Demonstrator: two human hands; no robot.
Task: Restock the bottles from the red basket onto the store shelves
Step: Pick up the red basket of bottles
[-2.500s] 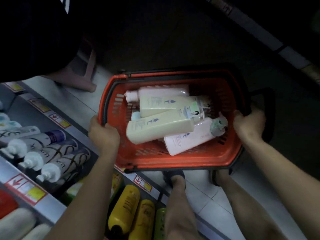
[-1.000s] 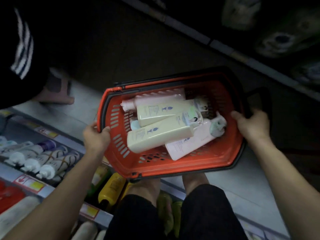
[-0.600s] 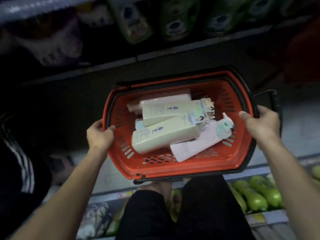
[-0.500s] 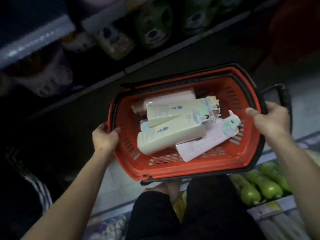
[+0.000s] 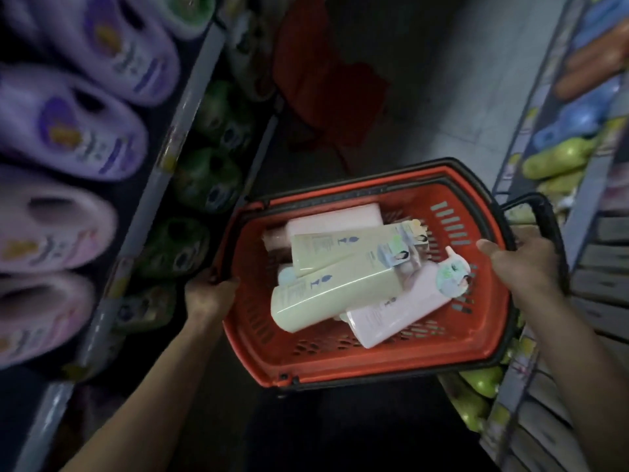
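The red basket (image 5: 401, 359) hangs in front of me, carried by both hands. My left hand (image 5: 207, 296) grips its left rim and my right hand (image 5: 524, 267) grips its right rim beside the black handle (image 5: 548, 219). Inside lie several bottles on their sides: two cream-yellow bottles (image 5: 333, 287), one across the other, a pale pink bottle (image 5: 398, 313) at the right with a pump top, and another pink bottle (image 5: 335, 218) at the back, partly covered.
On the left, shelves (image 5: 143, 206) hold large purple and pink refill bottles (image 5: 68, 124) and green ones (image 5: 204, 178) below. On the right, shelves (image 5: 531, 107) carry yellow-green bottles (image 5: 558, 156), blue and orange ones. A dim aisle floor runs ahead, with a red heap (image 5: 323, 83) on it.
The view has swung round from the low shelf of white and yellow bottles to face down the aisle. Both hands keep the same hold on the basket; the bottles have barely shifted.
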